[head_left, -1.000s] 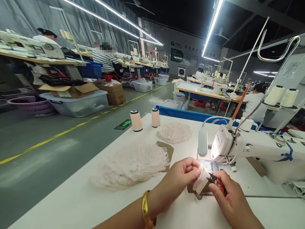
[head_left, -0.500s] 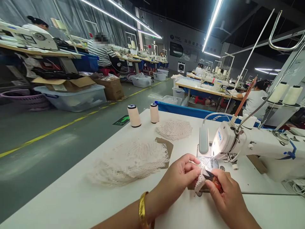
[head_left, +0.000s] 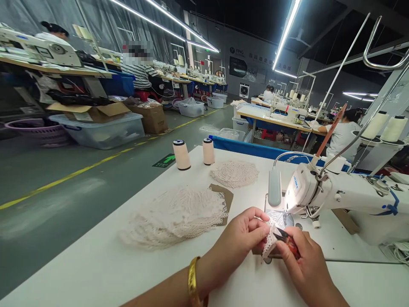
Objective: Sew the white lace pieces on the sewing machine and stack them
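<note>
My left hand (head_left: 247,230) pinches a strip of white lace (head_left: 270,244) between thumb and fingers, just in front of the sewing machine (head_left: 302,187). In my right hand (head_left: 305,258) are small thread snips (head_left: 291,246) with orange-red handles and dark blades. The blades point left and meet the edge of the lace; whether they are closed on it I cannot tell. Under the machine's lamp, the needle area lies right behind the lace. A large pile of lace pieces (head_left: 179,217) spreads on the table to the left, with a smaller lace pile (head_left: 234,173) farther back.
Two thread cones, a left cone (head_left: 181,155) and a right cone (head_left: 208,152), stand at the table's far left edge. Brown card (head_left: 228,198) shows beneath the large pile. Thread spools (head_left: 393,128) sit on a stand at right. Co-workers sit at machines beyond the aisle.
The whole view has shifted very slightly to the right. Both hands keep nearly the same pose on the lace and the snips.
</note>
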A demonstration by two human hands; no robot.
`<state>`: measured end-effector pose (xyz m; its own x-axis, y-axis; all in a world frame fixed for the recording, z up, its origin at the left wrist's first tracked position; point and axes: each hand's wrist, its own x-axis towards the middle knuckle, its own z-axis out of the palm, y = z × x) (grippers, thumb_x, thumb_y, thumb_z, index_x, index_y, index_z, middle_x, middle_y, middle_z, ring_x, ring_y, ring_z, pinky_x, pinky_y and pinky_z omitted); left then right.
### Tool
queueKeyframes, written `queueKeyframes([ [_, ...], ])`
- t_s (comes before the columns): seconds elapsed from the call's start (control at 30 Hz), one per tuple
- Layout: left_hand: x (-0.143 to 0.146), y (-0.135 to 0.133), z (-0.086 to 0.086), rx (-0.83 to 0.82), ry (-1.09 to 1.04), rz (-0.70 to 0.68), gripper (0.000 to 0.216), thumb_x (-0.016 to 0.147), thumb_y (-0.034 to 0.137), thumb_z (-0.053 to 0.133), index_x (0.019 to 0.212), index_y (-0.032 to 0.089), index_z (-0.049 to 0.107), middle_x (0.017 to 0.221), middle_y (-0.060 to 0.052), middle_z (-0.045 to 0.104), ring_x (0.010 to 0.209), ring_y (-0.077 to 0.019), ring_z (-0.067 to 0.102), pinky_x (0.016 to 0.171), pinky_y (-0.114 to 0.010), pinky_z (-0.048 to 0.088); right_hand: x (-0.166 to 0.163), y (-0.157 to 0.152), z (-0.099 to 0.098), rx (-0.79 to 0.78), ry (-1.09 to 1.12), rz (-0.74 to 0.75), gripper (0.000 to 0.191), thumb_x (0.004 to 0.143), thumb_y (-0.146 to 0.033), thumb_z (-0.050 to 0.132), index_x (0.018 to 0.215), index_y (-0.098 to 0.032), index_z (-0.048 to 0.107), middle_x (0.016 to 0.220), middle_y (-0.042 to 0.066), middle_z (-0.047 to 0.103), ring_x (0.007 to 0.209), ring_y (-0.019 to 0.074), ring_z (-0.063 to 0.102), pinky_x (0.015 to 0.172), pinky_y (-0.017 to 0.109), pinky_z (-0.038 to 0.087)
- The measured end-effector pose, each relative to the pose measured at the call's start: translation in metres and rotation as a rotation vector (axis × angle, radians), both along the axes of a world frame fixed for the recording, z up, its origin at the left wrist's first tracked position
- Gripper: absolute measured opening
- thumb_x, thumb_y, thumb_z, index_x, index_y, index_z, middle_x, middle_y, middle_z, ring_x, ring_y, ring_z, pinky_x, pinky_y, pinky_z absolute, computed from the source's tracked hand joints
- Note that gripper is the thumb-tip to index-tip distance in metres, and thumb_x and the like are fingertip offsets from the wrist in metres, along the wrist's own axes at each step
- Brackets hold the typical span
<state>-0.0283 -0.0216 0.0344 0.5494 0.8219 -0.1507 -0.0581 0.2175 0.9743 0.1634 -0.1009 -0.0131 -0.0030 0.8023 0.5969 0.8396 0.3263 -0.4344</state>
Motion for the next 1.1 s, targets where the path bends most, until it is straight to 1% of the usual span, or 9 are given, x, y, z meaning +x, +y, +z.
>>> queueKeyframes([
  [0.1, 0.0003, -0.0001, -0.0003, -0.005, -0.004, -0.002, 0.033, 0.077, 0.041, 0.077, 0.097, 0.021, 0.059, 0.065, 0.006, 0.060, 0.062, -0.0157, 0.059, 0.066, -0.029, 0.047, 0.0011, -0.0008, -0.0019, -0.042, 0.030, -0.029, 0.038, 0.110, -0.057, 0.046, 0.105, -0.026, 0.067, 0.075, -0.001, 0.069, 0.066, 0.0200, 0.065, 0.061, 0.027, 0.048],
  [0.17, 0.0005, -0.0003, -0.0003, -0.001, -0.005, -0.006, 0.034, 0.077, 0.042, 0.077, 0.097, 0.021, 0.059, 0.064, 0.006, 0.060, 0.062, -0.0159, 0.059, 0.066, -0.029, 0.047, 0.0017, -0.0007, -0.0016, -0.038, 0.038, -0.042, 0.039, 0.110, -0.058, 0.046, 0.105, -0.026, 0.068, 0.075, 0.000, 0.069, 0.065, 0.0204, 0.065, 0.060, 0.027, 0.048],
  [0.33, 0.0004, -0.0015, 0.0014, 0.008, -0.007, -0.003, 0.033, 0.077, 0.042, 0.078, 0.096, 0.021, 0.060, 0.063, 0.005, 0.060, 0.062, -0.0160, 0.058, 0.066, -0.030, 0.048, 0.0019, 0.0007, 0.0025, 0.041, -0.030, 0.026, 0.031, 0.111, -0.050, 0.048, 0.104, -0.026, 0.066, 0.076, -0.001, 0.070, 0.064, 0.0188, 0.066, 0.059, 0.026, 0.049],
  [0.47, 0.0002, -0.0022, 0.0026, 0.011, 0.008, 0.004, 0.032, 0.078, 0.041, 0.078, 0.096, 0.021, 0.061, 0.063, 0.005, 0.060, 0.063, -0.0164, 0.059, 0.067, -0.030, 0.049, -0.0004, 0.0016, 0.0053, 0.101, -0.058, 0.029, 0.029, 0.113, -0.047, 0.047, 0.104, -0.025, 0.064, 0.073, -0.002, 0.067, 0.062, 0.0172, 0.064, 0.059, 0.025, 0.048],
  [0.6, 0.0003, -0.0021, 0.0015, 0.021, 0.019, 0.009, 0.031, 0.077, 0.041, 0.078, 0.095, 0.021, 0.061, 0.062, 0.006, 0.059, 0.062, -0.0160, 0.058, 0.067, -0.029, 0.048, -0.0019, 0.0022, 0.0052, 0.124, -0.083, 0.043, 0.027, 0.113, -0.044, 0.047, 0.105, -0.024, 0.064, 0.072, -0.002, 0.067, 0.062, 0.0171, 0.063, 0.060, 0.026, 0.048],
  [0.77, 0.0007, -0.0023, 0.0008, 0.043, 0.022, 0.011, 0.031, 0.077, 0.042, 0.077, 0.094, 0.021, 0.060, 0.061, 0.007, 0.056, 0.061, -0.0150, 0.055, 0.065, -0.028, 0.046, -0.0019, 0.0005, 0.0033, 0.100, -0.073, 0.030, 0.031, 0.112, -0.045, 0.046, 0.103, -0.024, 0.066, 0.072, -0.001, 0.067, 0.063, 0.0175, 0.063, 0.060, 0.026, 0.048],
  [0.97, 0.0008, -0.0024, 0.0006, -0.002, -0.009, -0.004, 0.034, 0.077, 0.043, 0.078, 0.094, 0.021, 0.060, 0.063, 0.006, 0.058, 0.061, -0.0148, 0.056, 0.065, -0.028, 0.046, 0.0033, -0.0015, -0.0007, -0.026, -0.028, -0.043, 0.031, 0.110, -0.049, 0.049, 0.106, -0.025, 0.067, 0.078, 0.002, 0.070, 0.067, 0.0207, 0.066, 0.062, 0.029, 0.050],
  [1.1, 0.0012, -0.0012, -0.0019, -0.046, -0.037, -0.007, 0.035, 0.076, 0.042, 0.080, 0.095, 0.021, 0.059, 0.065, 0.006, 0.059, 0.061, -0.0137, 0.056, 0.064, -0.027, 0.046, 0.0070, 0.0000, -0.0019, -0.007, -0.055, 0.006, 0.026, 0.109, -0.046, 0.052, 0.109, -0.026, 0.068, 0.080, 0.001, 0.072, 0.068, 0.0203, 0.068, 0.061, 0.028, 0.051],
])
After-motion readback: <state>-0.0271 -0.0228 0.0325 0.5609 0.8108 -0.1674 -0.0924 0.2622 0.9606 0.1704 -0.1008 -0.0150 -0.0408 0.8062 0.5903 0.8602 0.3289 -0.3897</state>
